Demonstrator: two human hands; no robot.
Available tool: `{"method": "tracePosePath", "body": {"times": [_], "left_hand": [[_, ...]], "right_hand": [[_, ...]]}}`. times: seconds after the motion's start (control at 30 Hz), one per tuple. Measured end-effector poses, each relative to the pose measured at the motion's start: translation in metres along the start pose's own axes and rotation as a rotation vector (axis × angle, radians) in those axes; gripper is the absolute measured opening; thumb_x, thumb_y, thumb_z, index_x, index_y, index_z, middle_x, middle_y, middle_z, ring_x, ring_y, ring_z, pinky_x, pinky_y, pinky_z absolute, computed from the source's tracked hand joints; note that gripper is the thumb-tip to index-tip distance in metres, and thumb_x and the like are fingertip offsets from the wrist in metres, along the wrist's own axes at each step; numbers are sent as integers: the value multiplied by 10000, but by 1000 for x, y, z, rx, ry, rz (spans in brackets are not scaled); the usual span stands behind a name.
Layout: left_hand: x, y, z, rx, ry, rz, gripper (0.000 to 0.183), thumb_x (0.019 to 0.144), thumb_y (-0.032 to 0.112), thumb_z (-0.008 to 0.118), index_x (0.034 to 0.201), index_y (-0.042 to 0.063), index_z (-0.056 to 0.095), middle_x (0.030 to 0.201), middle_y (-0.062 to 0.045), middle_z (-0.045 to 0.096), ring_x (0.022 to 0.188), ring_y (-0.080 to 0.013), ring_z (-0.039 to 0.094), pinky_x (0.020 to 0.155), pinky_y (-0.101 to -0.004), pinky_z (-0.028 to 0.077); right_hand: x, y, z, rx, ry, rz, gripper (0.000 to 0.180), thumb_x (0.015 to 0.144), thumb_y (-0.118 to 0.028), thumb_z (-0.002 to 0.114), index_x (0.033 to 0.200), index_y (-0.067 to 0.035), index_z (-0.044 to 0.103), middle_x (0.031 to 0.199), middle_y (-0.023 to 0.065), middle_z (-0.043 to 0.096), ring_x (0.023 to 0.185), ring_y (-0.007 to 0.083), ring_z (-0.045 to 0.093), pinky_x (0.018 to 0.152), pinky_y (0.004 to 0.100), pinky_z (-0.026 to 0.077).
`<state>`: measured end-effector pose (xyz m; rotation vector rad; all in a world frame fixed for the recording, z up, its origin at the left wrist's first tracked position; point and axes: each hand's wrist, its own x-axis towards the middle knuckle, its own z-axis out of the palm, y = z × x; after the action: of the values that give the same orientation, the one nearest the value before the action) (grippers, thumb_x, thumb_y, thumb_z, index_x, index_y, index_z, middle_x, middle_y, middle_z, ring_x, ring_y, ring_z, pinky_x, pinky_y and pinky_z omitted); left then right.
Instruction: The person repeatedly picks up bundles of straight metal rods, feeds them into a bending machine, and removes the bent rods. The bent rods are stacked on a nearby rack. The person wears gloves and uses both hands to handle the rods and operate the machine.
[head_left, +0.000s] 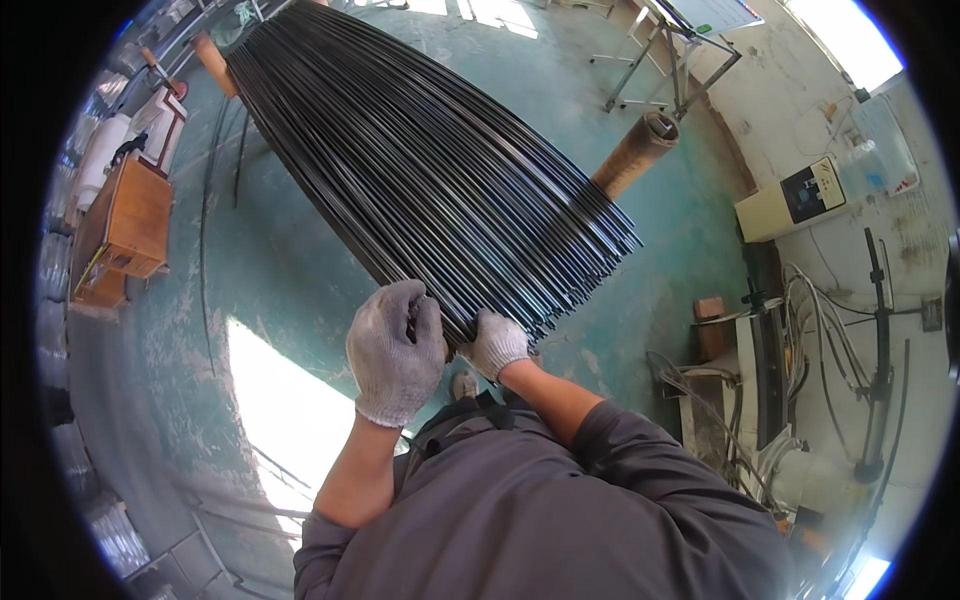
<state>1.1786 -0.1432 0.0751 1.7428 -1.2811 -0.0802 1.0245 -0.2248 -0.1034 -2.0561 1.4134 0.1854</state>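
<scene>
A wide layer of long, thin black rods (420, 165) stretches away from me, their near ends uneven. My right hand (496, 345), in a pale knitted glove, is closed over rod ends at the near left corner of the layer. Its fingertips are hidden. To the left of it, my left hand (397, 352), in a greyer knitted glove, is raised beside the layer's left edge with fingers curled. A dark gap shows between its thumb and fingers; whether anything is held there cannot be told.
A brown cylindrical post (634, 154) rises at the layer's right edge, and another post (214, 64) at the far left. A wooden cabinet (131, 217) stands left. Cables (817, 315) and a wall-mounted unit (791, 199) are right. A metal stand (675, 60) stands behind.
</scene>
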Motion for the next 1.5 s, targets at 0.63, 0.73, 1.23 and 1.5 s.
{"method": "tracePosePath", "body": {"times": [0.63, 0.73, 1.23, 1.5], "left_hand": [[-11, 9, 3, -328, 38, -310, 182, 1026, -52, 751, 1201, -8, 724, 989, -106, 725, 817, -172, 689, 792, -327, 587], [-13, 21, 2, -167, 104, -111, 212, 1013, -69, 740, 1211, 7, 721, 1013, -104, 723, 854, -213, 700, 844, -380, 609], [-70, -60, 166, -809, -452, -1012, 278, 1126, 293, 721, 1265, 52, 741, 1144, -84, 787, 984, -217, 775, 847, -392, 634], [-85, -42, 173, -1461, -173, -1587, 331, 1210, 323, 517, 1310, 37, 649, 1140, -158, 715, 1076, -351, 709, 1048, -597, 601]], "right_hand": [[50, 56, -46, 839, -451, 58, 371, 816, -111, 851, 1134, 80, 827, 983, 159, 822, 861, 272, 788, 851, 422, 660], [52, 61, -61, 1037, -626, 93, 200, 1000, -144, 829, 1011, 40, 752, 853, 110, 754, 699, 219, 741, 648, 392, 652], [-197, 241, -135, 78, -158, 319, 597, 1058, -632, 725, 1200, -55, 785, 1038, 252, 794, 1020, 474, 760, 890, 546, 576], [-509, 308, -80, -302, -23, 804, 375, 976, -425, 851, 1131, -89, 788, 1055, 190, 814, 1127, 398, 780, 1006, 517, 588]]}}
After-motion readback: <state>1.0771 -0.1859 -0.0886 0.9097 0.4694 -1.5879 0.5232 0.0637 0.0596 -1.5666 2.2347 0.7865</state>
